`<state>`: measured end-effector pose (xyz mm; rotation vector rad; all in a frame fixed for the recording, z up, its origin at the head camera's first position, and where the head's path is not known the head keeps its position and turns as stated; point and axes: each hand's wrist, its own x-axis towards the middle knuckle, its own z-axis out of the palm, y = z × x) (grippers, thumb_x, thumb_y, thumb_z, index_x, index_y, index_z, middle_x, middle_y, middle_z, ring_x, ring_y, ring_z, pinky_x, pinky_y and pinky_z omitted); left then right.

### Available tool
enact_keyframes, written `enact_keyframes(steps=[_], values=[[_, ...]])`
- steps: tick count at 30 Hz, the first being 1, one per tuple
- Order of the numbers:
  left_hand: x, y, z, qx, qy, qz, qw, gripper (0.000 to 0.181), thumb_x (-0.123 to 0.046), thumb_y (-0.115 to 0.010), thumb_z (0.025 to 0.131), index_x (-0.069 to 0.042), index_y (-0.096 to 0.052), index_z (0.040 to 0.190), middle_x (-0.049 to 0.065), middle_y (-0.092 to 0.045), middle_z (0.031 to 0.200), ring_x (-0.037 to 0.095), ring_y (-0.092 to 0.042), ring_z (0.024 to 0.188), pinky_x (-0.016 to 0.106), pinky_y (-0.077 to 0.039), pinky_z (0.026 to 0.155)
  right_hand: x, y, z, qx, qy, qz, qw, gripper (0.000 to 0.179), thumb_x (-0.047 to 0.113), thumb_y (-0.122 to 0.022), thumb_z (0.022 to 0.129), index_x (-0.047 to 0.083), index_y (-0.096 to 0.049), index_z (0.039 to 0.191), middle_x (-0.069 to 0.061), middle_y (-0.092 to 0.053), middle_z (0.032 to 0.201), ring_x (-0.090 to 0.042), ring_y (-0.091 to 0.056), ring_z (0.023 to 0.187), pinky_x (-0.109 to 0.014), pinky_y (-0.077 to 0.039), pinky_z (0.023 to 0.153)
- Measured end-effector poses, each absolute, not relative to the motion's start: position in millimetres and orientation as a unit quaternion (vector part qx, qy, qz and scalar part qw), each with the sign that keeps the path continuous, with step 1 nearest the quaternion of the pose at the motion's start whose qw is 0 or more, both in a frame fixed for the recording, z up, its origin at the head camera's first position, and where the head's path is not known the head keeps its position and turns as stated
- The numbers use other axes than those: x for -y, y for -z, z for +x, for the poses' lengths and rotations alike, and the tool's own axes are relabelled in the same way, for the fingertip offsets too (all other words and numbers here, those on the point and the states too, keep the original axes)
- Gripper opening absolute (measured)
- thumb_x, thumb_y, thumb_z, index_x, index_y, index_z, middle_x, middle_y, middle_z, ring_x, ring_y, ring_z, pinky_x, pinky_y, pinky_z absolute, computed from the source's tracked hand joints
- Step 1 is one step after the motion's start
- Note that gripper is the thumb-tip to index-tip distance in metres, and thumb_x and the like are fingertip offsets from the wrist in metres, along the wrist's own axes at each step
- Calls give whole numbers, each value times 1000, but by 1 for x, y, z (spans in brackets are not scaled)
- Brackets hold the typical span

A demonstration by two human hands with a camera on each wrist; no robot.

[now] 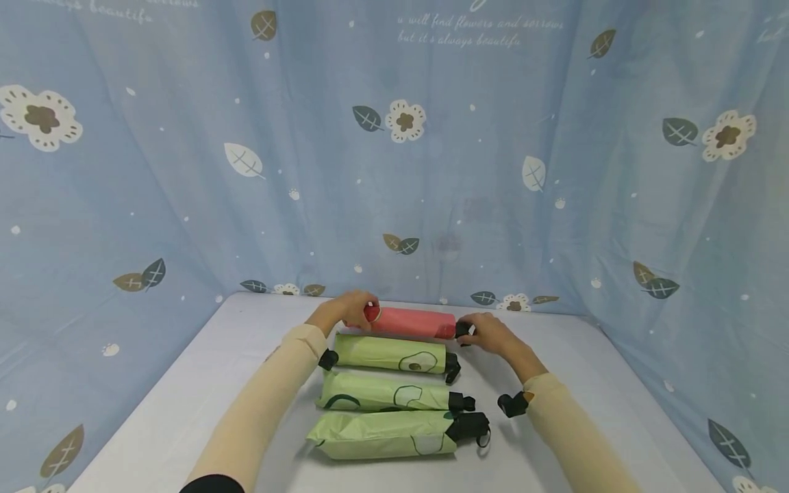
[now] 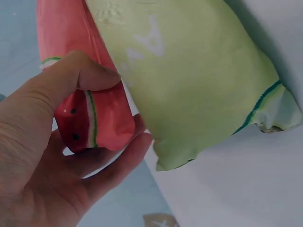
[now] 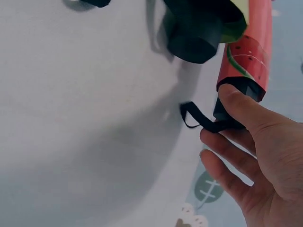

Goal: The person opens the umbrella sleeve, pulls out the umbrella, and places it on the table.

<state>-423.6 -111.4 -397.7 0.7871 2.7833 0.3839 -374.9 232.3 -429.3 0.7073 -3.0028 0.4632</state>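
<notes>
A folded red watermelon-print umbrella (image 1: 414, 322) lies at the back of the row on the white table. My left hand (image 1: 353, 309) holds its left end; in the left wrist view the thumb (image 2: 90, 75) lies over the red cloth and the fingers curl beneath. At the other end, my right hand (image 1: 492, 333) pinches the black handle (image 3: 232, 106), from which a black strap loop (image 3: 191, 116) hangs. Just in front lies a folded green avocado-print umbrella (image 1: 385, 352), close beside the red one.
Two more green umbrellas, a middle one (image 1: 385, 394) and a front one (image 1: 385, 436), lie roughly parallel nearer me, handles to the right. A blue patterned curtain (image 1: 407, 178) rises behind the white table (image 1: 185, 404) and along its sides.
</notes>
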Motion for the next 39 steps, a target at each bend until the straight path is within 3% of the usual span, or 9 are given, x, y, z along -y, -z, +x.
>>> enact_keyframes(steps=[5,11,18,26,30,34,39], values=[[115,393,-421,-938,-182,266,129,48,-12,-78,81,-9,-58,125,12,-63,106,19,-62,69,41,-58,62,-235,420,-372,958,-162,234,19,38,21,-75,87,3,-67,120,-6,-71,99,-13,-64,82,-34,-52,71],[121,393,-421,-918,-260,260,149,56,-5,-75,78,-8,-55,130,15,-61,114,20,-63,87,38,-60,65,-239,415,-369,948,-211,238,8,41,17,-73,89,0,-63,125,-11,-70,102,-16,-66,77,-30,-53,64],[125,395,-417,-900,-313,266,149,60,-7,-79,78,-6,-54,133,19,-60,120,23,-64,93,34,-59,67,-241,414,-364,928,-300,222,-24,48,11,-70,90,-4,-56,133,-23,-67,111,-31,-71,77,-45,-59,67],[124,401,-415,-898,-300,294,131,71,-38,-82,79,-12,-54,139,12,-62,122,15,-62,83,29,-53,66,-244,417,-361,920,-319,227,-20,46,18,-72,89,-3,-60,129,-17,-68,104,-20,-68,68,-44,-59,66],[126,402,-415,-892,-308,298,143,75,-37,-83,78,-12,-52,142,11,-62,121,13,-60,74,32,-53,62,-249,417,-359,913,-313,261,-13,45,22,-71,91,-2,-63,127,-15,-67,99,-20,-68,65,-40,-59,63],[130,403,-415,-879,-330,301,164,75,-34,-83,78,-15,-51,143,8,-66,109,12,-57,65,40,-54,63,-257,419,-358,910,-308,279,1,44,25,-70,92,1,-63,128,-14,-64,102,-15,-67,64,-41,-58,64],[137,404,-413,-863,-369,296,175,72,-29,-83,79,-16,-52,142,8,-64,103,15,-57,66,42,-54,63,-266,423,-359,905,-321,281,11,45,27,-71,91,2,-63,128,-12,-60,104,-13,-65,65,-41,-57,64]])
